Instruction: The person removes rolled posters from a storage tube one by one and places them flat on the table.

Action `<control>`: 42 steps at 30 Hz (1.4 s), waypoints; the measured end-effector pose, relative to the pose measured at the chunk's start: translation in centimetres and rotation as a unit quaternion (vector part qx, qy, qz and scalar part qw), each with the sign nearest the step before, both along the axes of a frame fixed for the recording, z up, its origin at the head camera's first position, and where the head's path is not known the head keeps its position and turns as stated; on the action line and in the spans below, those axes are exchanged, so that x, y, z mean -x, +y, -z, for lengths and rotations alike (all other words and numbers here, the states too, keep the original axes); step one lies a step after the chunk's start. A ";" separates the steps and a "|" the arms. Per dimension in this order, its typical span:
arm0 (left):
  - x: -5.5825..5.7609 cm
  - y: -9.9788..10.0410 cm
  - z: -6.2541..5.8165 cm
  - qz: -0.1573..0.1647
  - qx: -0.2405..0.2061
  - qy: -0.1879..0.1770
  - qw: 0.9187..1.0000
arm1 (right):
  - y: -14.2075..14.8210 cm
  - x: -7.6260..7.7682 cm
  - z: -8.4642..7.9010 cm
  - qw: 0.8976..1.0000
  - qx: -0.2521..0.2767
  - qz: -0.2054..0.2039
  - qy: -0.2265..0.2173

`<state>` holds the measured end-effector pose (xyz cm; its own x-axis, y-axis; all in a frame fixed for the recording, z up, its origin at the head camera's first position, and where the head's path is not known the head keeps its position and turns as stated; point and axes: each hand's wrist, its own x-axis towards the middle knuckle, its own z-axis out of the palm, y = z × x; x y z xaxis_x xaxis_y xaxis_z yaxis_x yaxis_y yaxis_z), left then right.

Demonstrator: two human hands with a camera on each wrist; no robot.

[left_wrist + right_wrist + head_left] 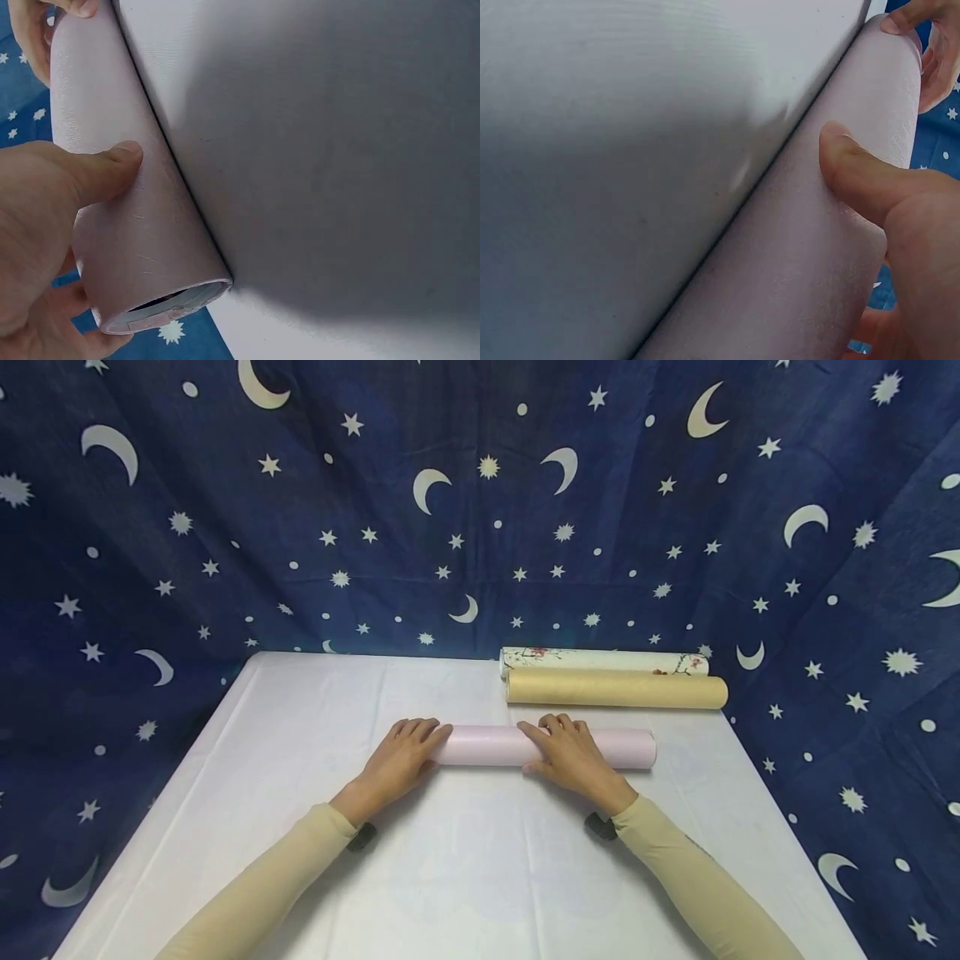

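Observation:
A pale pink wallpaper roll [483,746] lies crosswise on the white-covered table. My left hand [401,753] grips it by the left end, thumb [120,166] on the near side and fingers round the far side. The left wrist view shows the roll's hollow end [169,306]. My right hand [572,755] holds the same roll right of its middle, its thumb [847,165] pressed on the near face and fingers partly hidden behind. The roll's right end sticks out past that hand.
Behind the pink roll, at the back right of the table [465,877], lie a golden-yellow roll [615,688] and a white roll with a floral print [600,659], side by side. A dark blue cloth [480,552] with moons and stars hangs behind the table.

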<state>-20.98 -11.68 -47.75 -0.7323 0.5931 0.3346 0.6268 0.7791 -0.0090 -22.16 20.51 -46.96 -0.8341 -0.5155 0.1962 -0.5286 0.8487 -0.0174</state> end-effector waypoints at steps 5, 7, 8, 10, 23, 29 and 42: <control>0.0 -0.2 0.0 0.002 -0.021 -0.015 1.000 | 0.0 0.0 0.1 1.000 -0.002 0.001 0.003; 0.0 -0.4 -0.1 -0.005 -0.037 -0.024 0.999 | 0.0 0.0 0.1 1.000 -0.002 0.001 0.004; 0.0 -0.5 -0.3 -0.010 -0.047 -0.028 0.998 | -0.1 0.0 0.1 1.000 -0.003 0.000 0.005; -0.2 -0.9 -0.6 -0.025 -0.071 -0.040 0.996 | -0.1 0.0 0.1 1.000 -0.003 0.001 0.005; -1.2 -3.3 -1.3 -0.142 -0.299 -0.172 0.928 | -2.2 -0.2 -1.2 0.999 0.024 -0.023 -0.003; -1.2 -3.9 -0.6 -0.162 -0.366 -0.266 0.877 | -4.1 -0.1 -1.8 0.999 0.025 -0.031 -0.018; -0.9 -3.8 0.1 -0.210 -0.430 -0.400 0.782 | -8.3 0.3 -1.5 0.997 0.027 -0.061 -0.040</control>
